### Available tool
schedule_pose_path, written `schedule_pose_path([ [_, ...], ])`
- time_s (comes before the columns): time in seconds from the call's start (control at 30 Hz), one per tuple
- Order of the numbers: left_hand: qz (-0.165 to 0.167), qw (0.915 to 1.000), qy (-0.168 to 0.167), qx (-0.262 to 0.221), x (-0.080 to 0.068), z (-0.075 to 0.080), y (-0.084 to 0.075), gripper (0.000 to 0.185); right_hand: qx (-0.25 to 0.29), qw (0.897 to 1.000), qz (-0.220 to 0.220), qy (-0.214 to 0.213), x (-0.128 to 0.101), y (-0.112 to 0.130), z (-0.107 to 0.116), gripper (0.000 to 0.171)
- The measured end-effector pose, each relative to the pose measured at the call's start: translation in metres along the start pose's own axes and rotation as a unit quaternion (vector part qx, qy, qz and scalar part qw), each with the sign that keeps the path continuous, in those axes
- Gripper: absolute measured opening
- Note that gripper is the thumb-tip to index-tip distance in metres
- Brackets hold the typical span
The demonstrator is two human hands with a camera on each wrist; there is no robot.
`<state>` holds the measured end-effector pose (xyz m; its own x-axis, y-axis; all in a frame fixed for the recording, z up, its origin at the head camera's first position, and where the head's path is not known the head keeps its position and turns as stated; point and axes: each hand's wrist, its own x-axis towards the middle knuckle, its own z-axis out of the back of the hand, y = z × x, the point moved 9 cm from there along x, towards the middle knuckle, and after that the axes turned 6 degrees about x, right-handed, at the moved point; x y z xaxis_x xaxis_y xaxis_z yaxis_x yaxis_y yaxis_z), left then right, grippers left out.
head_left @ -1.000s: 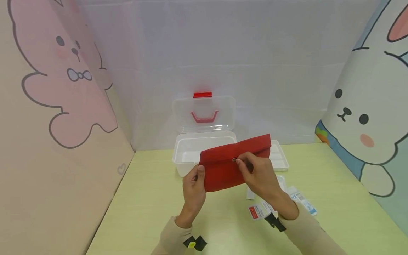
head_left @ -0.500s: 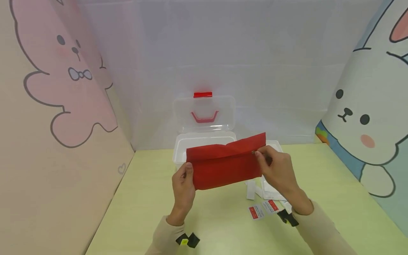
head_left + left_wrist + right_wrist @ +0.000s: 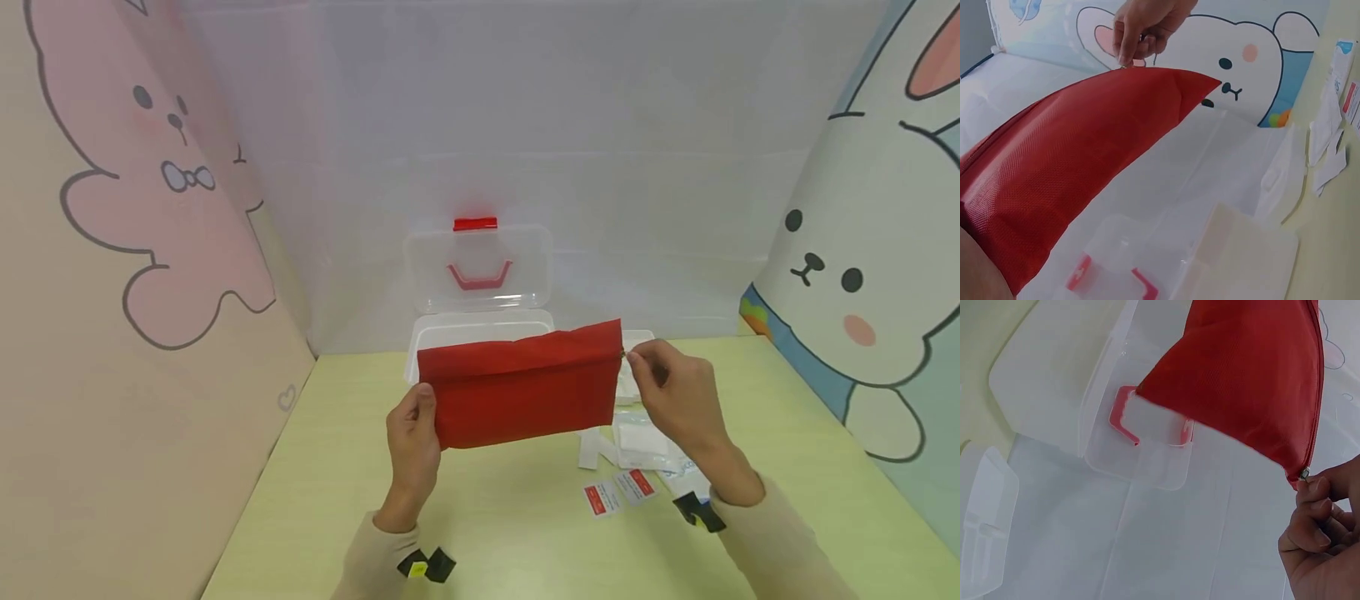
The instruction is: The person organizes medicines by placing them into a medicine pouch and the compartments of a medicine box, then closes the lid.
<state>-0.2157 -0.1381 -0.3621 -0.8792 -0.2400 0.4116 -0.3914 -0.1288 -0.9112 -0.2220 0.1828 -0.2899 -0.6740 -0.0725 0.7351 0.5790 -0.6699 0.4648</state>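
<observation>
A red zippered pouch (image 3: 521,387) is held up above the table, stretched between both hands. My left hand (image 3: 412,437) grips its left end, thumb on the near face. At the pouch's upper right corner, my right hand (image 3: 678,400) pinches the small metal zipper pull (image 3: 1304,474) between thumb and forefinger. The zipper line runs along the pouch near its top, and the pull sits at the right end of it. In the left wrist view the pouch (image 3: 1085,150) bulges slightly, and the right hand (image 3: 1150,28) shows at its far corner.
Behind the pouch stands a white box (image 3: 480,321) with its clear lid (image 3: 525,267) raised. A white tray (image 3: 636,337) is partly hidden to its right. Red-and-white packets (image 3: 636,486), white strips (image 3: 589,450) and a clear-wrapped pad (image 3: 642,440) lie on the table (image 3: 510,517).
My right hand has drawn the zipper pull rightward along the pouch, from past its middle to the right end. My left hand and the pouch have shifted left.
</observation>
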Motion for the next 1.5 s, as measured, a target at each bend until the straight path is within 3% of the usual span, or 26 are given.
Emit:
schedule_pose_path([
  [0.37, 0.011, 0.9999, -0.006, -0.002, 0.002, 0.017, 0.005, 0.030, 0.016, 1.000, -0.005, 0.019, -0.005, -0.004, -0.005, 0.007],
  [0.6, 0.017, 0.9989, 0.024, -0.036, 0.001, 0.012, 0.003, 0.030, 0.024, 1.000, -0.003, 0.002, -0.004, -0.004, -0.004, 0.006],
  [0.73, 0.022, 0.9986, 0.030, -0.036, 0.002, 0.012, 0.002, 0.031, 0.062, 0.997, -0.029, 0.032, -0.003, -0.009, -0.014, 0.007],
  [0.83, 0.018, 0.9989, 0.033, -0.028, 0.003, 0.014, 0.000, 0.033, 0.107, 0.988, -0.060, 0.089, -0.003, -0.014, -0.027, 0.021],
  [1.0, 0.020, 0.9984, 0.043, -0.031, 0.006, 0.013, -0.003, 0.035, 0.192, 0.963, -0.106, 0.158, -0.005, -0.015, -0.044, 0.040],
  [1.13, 0.032, 0.9982, 0.037, -0.034, 0.011, 0.014, -0.002, 0.035, 0.223, 0.958, -0.121, 0.137, 0.000, -0.012, -0.044, 0.033],
  [1.33, 0.035, 0.9987, 0.018, -0.031, 0.024, 0.022, -0.006, 0.033, 0.225, 0.965, -0.102, 0.092, 0.014, -0.003, -0.041, 0.023],
  [1.5, 0.005, 0.9996, 0.007, -0.026, 0.040, 0.030, -0.013, 0.031, 0.206, 0.972, -0.073, 0.082, 0.031, 0.003, -0.041, 0.019],
])
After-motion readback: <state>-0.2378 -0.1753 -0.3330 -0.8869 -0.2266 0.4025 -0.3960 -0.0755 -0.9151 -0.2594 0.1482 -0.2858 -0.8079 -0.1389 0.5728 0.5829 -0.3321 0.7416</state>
